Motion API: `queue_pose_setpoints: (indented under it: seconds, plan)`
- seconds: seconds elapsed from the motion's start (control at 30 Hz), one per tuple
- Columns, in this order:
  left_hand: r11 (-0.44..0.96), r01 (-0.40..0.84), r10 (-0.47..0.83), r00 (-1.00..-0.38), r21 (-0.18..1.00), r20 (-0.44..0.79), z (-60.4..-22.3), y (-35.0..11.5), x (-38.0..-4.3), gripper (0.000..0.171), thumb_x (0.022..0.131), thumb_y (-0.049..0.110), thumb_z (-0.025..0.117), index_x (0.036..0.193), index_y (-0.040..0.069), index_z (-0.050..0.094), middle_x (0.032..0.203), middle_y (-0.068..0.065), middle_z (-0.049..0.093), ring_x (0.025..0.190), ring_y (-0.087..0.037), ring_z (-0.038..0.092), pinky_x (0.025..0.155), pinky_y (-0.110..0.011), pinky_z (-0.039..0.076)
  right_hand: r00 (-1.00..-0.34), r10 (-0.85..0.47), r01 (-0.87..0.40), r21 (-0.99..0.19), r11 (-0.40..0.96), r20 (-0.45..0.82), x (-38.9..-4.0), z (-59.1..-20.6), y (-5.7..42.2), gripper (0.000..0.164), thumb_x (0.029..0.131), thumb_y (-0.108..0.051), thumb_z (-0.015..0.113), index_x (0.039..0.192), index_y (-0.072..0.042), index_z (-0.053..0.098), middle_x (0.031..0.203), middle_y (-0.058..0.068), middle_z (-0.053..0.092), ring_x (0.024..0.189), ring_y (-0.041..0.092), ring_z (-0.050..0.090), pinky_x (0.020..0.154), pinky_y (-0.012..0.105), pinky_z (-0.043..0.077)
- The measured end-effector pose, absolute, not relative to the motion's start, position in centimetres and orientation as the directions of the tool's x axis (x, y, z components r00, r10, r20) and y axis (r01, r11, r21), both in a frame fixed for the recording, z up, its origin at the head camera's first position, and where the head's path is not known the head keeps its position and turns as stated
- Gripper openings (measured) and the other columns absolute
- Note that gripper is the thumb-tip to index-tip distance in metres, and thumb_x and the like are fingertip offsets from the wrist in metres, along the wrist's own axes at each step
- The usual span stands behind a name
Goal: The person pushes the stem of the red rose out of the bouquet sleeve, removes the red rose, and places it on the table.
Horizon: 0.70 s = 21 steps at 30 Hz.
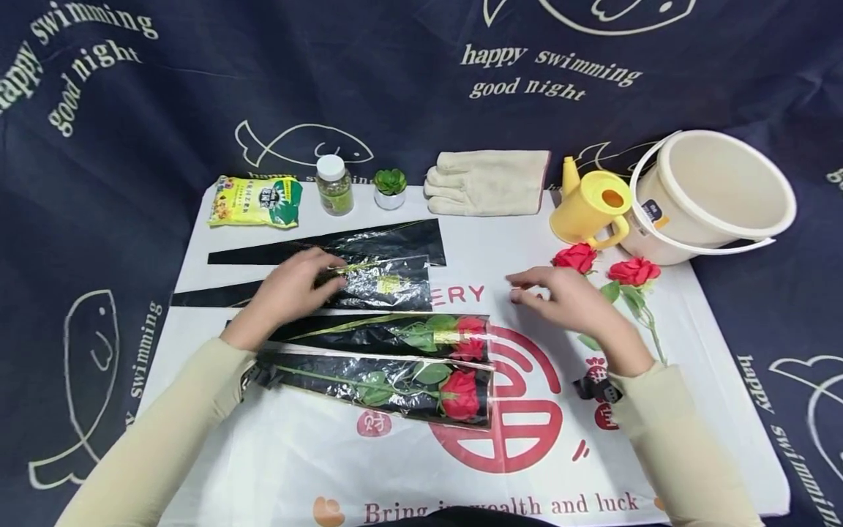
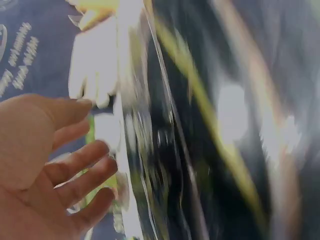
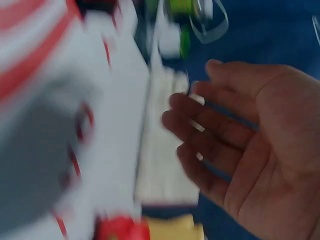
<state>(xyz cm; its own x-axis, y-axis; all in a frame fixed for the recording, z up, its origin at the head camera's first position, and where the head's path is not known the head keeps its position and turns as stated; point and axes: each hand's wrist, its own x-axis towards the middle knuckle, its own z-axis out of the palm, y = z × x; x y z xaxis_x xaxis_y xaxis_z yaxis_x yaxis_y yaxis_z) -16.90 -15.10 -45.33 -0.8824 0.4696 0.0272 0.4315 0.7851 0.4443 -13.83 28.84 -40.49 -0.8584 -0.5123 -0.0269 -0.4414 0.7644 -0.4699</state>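
Observation:
My left hand (image 1: pixel 293 289) reaches over a black-and-clear flower sleeve (image 1: pixel 395 289) with no bloom in it, its fingers loosely bent and holding nothing. Another such sleeve (image 1: pixel 395 241) lies just behind it. In front, two more sleeves each hold a red artificial rose; one rose (image 1: pixel 470 337) is farther back, the other rose (image 1: pixel 459 395) nearer. My right hand (image 1: pixel 563 296), its fingers relaxed and grasping nothing, hovers over the table left of two loose roses. One rose (image 1: pixel 575 258) is partly hidden behind that hand; the other rose (image 1: pixel 634 271) shows its stem and leaves.
Along the back stand a yellow-green packet (image 1: pixel 255 202), a white-capped jar (image 1: pixel 334 187) and a small potted succulent (image 1: pixel 390 189). Farther right are work gloves (image 1: pixel 490 183), a yellow watering can (image 1: pixel 588 205) and a tilted cream bucket (image 1: pixel 711 194). A printed white cloth (image 1: pixel 316 461) covers the table.

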Motion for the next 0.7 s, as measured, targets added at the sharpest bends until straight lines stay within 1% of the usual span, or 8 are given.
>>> queue_pose_setpoints:
  seconds: [0.07,0.13,0.2,0.3,0.4,0.5,0.6,0.7]
  plan:
    - [0.736,0.484,0.539,-0.842,0.474,0.022,-45.2,-14.5,-15.5,0.041,0.088,0.037,0.065,0.123,0.017,0.06,0.114,-0.001,0.056,0.101,-0.022,0.054,0.083,-0.045,0.045,-0.809,-0.588,-0.519,-0.476,0.71,0.005,-13.1,-41.0,26.7,0.031,0.089,-0.028,0.065,0.116,-0.013,0.066,0.11,-0.002,0.064,0.103,0.014,0.058,0.084,0.04,0.046]
    - [0.695,0.541,0.602,-0.798,0.474,0.029,-45.3,-13.9,-14.2,0.043,0.086,0.038,0.066,0.123,0.017,0.06,0.118,-0.002,0.055,0.105,-0.022,0.053,0.086,-0.045,0.044,-0.751,-0.659,-0.601,-0.461,0.654,0.044,-12.4,-41.6,24.6,0.032,0.089,-0.03,0.065,0.116,-0.012,0.066,0.115,-0.001,0.062,0.108,0.015,0.055,0.088,0.039,0.044]
    - [0.669,0.594,0.65,-0.759,0.447,0.034,-45.7,-13.5,-13.0,0.045,0.086,0.037,0.067,0.124,0.016,0.059,0.124,-0.004,0.054,0.111,-0.024,0.05,0.092,-0.046,0.04,-0.699,-0.712,-0.666,-0.43,0.609,0.074,-11.7,-42.2,22.7,0.036,0.088,-0.035,0.066,0.116,-0.012,0.067,0.118,0.001,0.06,0.11,0.017,0.054,0.09,0.04,0.043]
    - [0.68,0.628,0.676,-0.737,0.378,0.007,-46.3,-13.5,-11.7,0.053,0.084,0.04,0.069,0.129,0.015,0.056,0.132,-0.008,0.049,0.119,-0.027,0.045,0.098,-0.048,0.034,-0.648,-0.755,-0.729,-0.368,0.578,0.098,-11.0,-43.4,20.6,0.041,0.085,-0.04,0.068,0.114,-0.012,0.068,0.12,0.004,0.06,0.111,0.019,0.053,0.091,0.04,0.042]
    - [0.705,0.624,0.675,-0.736,0.337,-0.048,-46.7,-14.1,-11.0,0.061,0.081,0.042,0.071,0.133,0.014,0.053,0.135,-0.011,0.047,0.122,-0.03,0.043,0.101,-0.05,0.03,-0.633,-0.769,-0.749,-0.319,0.58,0.087,-10.8,-44.6,19.5,0.041,0.083,-0.04,0.07,0.113,-0.013,0.069,0.118,0.005,0.06,0.11,0.019,0.054,0.092,0.04,0.041]
    - [0.719,0.617,0.67,-0.738,0.32,-0.082,-47.0,-14.9,-10.7,0.066,0.08,0.043,0.072,0.135,0.014,0.051,0.133,-0.011,0.048,0.119,-0.03,0.045,0.099,-0.05,0.032,-0.633,-0.769,-0.751,-0.306,0.585,0.085,-11.0,-45.4,19.1,0.037,0.083,-0.037,0.071,0.111,-0.013,0.07,0.115,0.004,0.062,0.106,0.018,0.055,0.09,0.039,0.042]
    - [0.715,0.626,0.675,-0.734,0.31,-0.075,-47.2,-15.2,-10.7,0.063,0.08,0.04,0.073,0.133,0.014,0.053,0.129,-0.01,0.051,0.113,-0.029,0.048,0.096,-0.048,0.036,-0.635,-0.768,-0.75,-0.309,0.585,0.086,-11.3,-45.9,19.0,0.033,0.084,-0.033,0.07,0.11,-0.013,0.07,0.113,0.004,0.062,0.105,0.017,0.056,0.088,0.039,0.043]
    - [0.71,0.633,0.677,-0.734,0.307,-0.053,-47.4,-15.3,-10.7,0.058,0.08,0.037,0.074,0.13,0.014,0.056,0.121,-0.006,0.055,0.103,-0.024,0.051,0.088,-0.044,0.042,-0.635,-0.767,-0.75,-0.311,0.584,0.091,-11.6,-46.2,18.9,0.031,0.084,-0.032,0.069,0.11,-0.014,0.07,0.113,0.003,0.062,0.105,0.016,0.056,0.088,0.038,0.043]
